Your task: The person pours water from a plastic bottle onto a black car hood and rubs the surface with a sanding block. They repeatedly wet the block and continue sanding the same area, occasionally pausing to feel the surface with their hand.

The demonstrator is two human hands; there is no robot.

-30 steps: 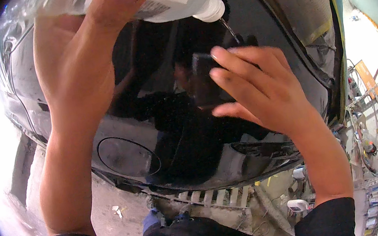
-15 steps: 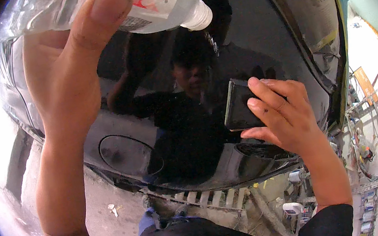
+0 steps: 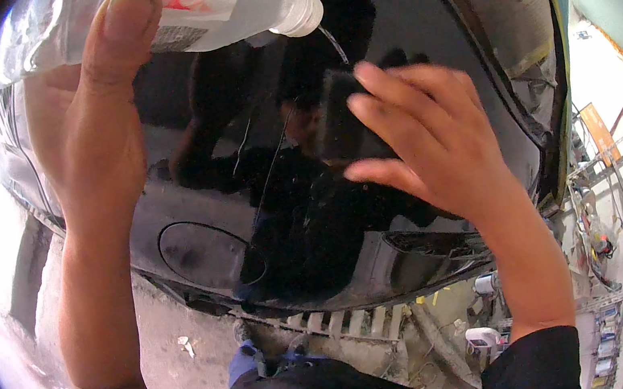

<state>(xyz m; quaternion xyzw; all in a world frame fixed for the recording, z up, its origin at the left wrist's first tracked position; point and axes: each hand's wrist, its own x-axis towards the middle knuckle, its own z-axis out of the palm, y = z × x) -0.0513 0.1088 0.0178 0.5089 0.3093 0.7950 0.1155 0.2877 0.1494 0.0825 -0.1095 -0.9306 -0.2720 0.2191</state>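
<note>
Head view: water [image 3: 335, 42] runs from a tilted bottle [image 3: 242, 14]

The left hand [image 3: 93, 127] grips the bottle, thumb in front, its mouth above a glossy black panel [image 3: 270, 193]. The right hand's [image 3: 439, 125] fingers hold a dark block [image 3: 341, 120] over the panel, below the stream.

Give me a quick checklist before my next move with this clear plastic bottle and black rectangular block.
1. Clear plastic bottle gripped in left hand: ok.
2. White threaded mouth uncapped, thin clear stream running: ok.
3. Black rectangular block held in right hand: ok.
4. Block flat against glossy black curved panel: cannot tell, blurred.
5. Stream landing on block: cannot tell.
</note>
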